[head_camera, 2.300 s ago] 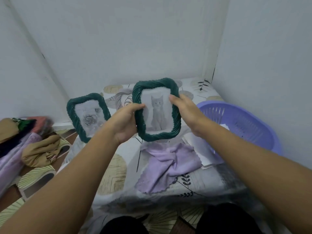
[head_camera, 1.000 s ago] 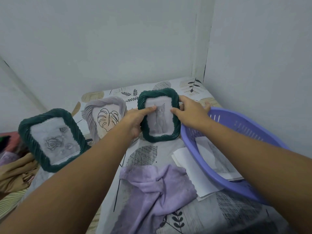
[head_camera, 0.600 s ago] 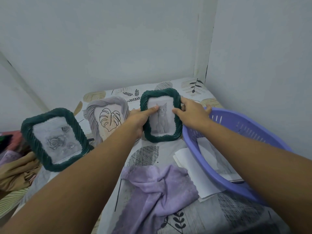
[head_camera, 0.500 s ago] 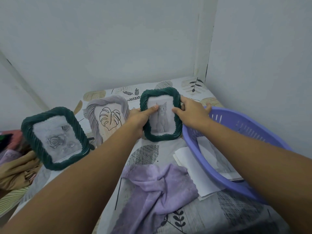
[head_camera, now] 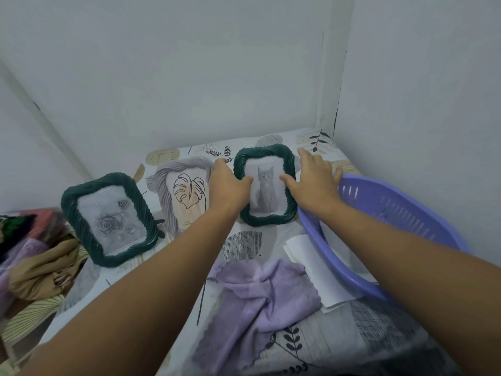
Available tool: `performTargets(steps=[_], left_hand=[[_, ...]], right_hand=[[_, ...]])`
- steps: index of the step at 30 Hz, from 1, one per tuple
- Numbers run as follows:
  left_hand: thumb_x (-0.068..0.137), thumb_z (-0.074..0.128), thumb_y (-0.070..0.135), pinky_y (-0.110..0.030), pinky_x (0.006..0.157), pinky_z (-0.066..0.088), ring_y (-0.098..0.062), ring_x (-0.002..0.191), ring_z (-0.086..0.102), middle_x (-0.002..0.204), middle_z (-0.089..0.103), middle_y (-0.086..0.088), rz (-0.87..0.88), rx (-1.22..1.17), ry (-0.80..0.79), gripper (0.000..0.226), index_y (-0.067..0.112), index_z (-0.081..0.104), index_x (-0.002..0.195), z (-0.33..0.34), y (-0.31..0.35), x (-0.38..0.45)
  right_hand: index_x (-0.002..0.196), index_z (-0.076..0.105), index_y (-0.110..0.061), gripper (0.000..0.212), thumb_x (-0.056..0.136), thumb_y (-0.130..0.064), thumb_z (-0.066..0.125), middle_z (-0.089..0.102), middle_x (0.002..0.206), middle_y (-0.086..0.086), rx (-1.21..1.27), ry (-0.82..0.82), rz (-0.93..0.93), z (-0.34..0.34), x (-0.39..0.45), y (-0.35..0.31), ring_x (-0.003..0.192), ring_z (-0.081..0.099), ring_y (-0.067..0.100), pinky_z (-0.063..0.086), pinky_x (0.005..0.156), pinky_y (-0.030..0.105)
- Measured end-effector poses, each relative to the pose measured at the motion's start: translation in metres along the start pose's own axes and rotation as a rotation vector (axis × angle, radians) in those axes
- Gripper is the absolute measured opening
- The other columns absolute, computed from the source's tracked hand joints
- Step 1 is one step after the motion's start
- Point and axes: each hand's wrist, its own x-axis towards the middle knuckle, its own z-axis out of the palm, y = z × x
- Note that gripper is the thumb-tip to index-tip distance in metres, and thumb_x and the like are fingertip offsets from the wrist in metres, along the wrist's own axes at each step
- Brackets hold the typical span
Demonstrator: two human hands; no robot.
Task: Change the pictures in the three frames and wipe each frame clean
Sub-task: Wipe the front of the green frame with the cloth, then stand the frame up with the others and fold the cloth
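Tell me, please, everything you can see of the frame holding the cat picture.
The cat frame is a small dark green frame with a twisted, rope-like border and rounded corners, plastic or resin by its sheen. It holds a grey picture of a sitting cat. It stands upright on the patterned cloth, near the back wall, between the pale leaf frame and the purple basket. The left hand rests on its left edge and the right hand on its right edge, fingers spread rather than clamped.
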Motion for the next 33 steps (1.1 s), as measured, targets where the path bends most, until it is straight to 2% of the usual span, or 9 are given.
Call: performTargets(steps=[2,6,11,14,17,24,26,30,33], left_hand=[[0.093,0.073,0.025,-0.033,0.098,0.047,-0.021,0.118,0.054,0.133,0.052,-0.006,0.069,0.017,0.032,0.063,0.015,0.041,0.146,-0.014,-0.003,-0.015],[0.094,0.07,0.026,-0.031,0.083,0.052,-0.013,0.096,0.061,0.11,0.065,0.001,0.192,0.279,-0.161,0.026,0.018,0.062,0.118,-0.044,-0.025,-0.052],[0.09,0.072,0.041,-0.031,0.085,0.048,-0.021,0.103,0.063,0.115,0.069,-0.003,0.095,0.59,-0.452,0.039,0.02,0.07,0.122,-0.066,-0.073,-0.085],[0.085,0.076,0.035,-0.028,0.071,0.044,-0.022,0.094,0.066,0.094,0.07,-0.001,0.086,0.592,-0.473,0.017,0.022,0.074,0.096,-0.07,-0.091,-0.097],[0.086,0.071,0.021,-0.032,0.068,0.047,-0.026,0.087,0.066,0.082,0.068,0.0,0.091,0.475,-0.437,0.015,0.024,0.063,0.075,-0.073,-0.103,-0.103],[0.102,0.061,0.021,-0.039,0.077,0.049,-0.025,0.081,0.062,0.088,0.07,-0.007,0.267,0.138,-0.464,0.01,0.024,0.069,0.098,-0.114,-0.095,-0.116],[0.103,0.059,0.021,-0.038,0.076,0.05,-0.023,0.082,0.063,0.09,0.07,-0.008,0.286,0.113,-0.471,0.013,0.026,0.071,0.1,-0.13,-0.088,-0.118],[0.104,0.058,0.018,-0.03,0.076,0.051,-0.015,0.084,0.066,0.097,0.074,-0.007,0.246,0.015,-0.491,0.016,0.022,0.073,0.103,-0.163,-0.074,-0.125],[0.1,0.066,0.027,-0.029,0.072,0.049,-0.012,0.08,0.061,0.091,0.071,-0.01,0.23,-0.018,-0.486,0.01,0.021,0.074,0.099,-0.184,-0.075,-0.126]], right_hand=[[0.151,0.036,-0.023,0.067,0.096,-0.052,0.059,0.047,0.139,0.01,-0.001,0.131,-0.044,-0.006,-0.013,-0.008,0.129,0.041,0.034,0.024,0.114,0.055],[0.134,0.05,-0.025,0.046,0.095,-0.045,0.062,0.052,0.122,0.003,0.052,0.281,-0.235,-0.016,-0.049,-0.032,0.113,0.044,0.027,0.031,0.09,0.04],[0.111,0.055,-0.021,0.021,0.095,-0.031,0.064,0.058,0.092,-0.005,0.235,0.022,-0.428,-0.012,-0.097,-0.048,0.092,0.054,0.023,0.048,0.081,0.045],[0.115,0.054,-0.022,0.025,0.095,-0.031,0.065,0.062,0.079,-0.007,0.244,-0.217,-0.397,0.0,-0.119,-0.045,0.083,0.06,0.02,0.052,0.075,0.045],[0.125,0.053,-0.022,0.035,0.094,-0.032,0.066,0.067,0.087,-0.006,0.158,-0.37,-0.356,0.012,-0.134,-0.037,0.09,0.062,0.02,0.052,0.081,0.045],[0.148,0.046,-0.04,0.064,0.091,-0.022,0.068,0.053,0.129,0.01,0.262,-0.534,-0.436,0.011,-0.139,-0.051,0.122,0.047,0.024,0.036,0.107,0.036],[0.136,0.053,-0.049,0.054,0.087,-0.031,0.068,0.055,0.126,0.006,0.255,-0.578,-0.478,0.009,-0.137,-0.063,0.122,0.047,0.024,0.038,0.107,0.041],[0.095,0.065,-0.03,0.013,0.086,-0.028,0.074,0.063,0.088,-0.016,0.333,-0.639,-0.572,0.003,-0.135,-0.083,0.086,0.058,0.01,0.046,0.077,0.032],[0.079,0.061,-0.027,0.018,0.088,-0.029,0.077,0.057,0.073,-0.018,0.434,-0.671,-0.53,0.002,-0.136,-0.093,0.069,0.05,0.001,0.039,0.066,0.023]])
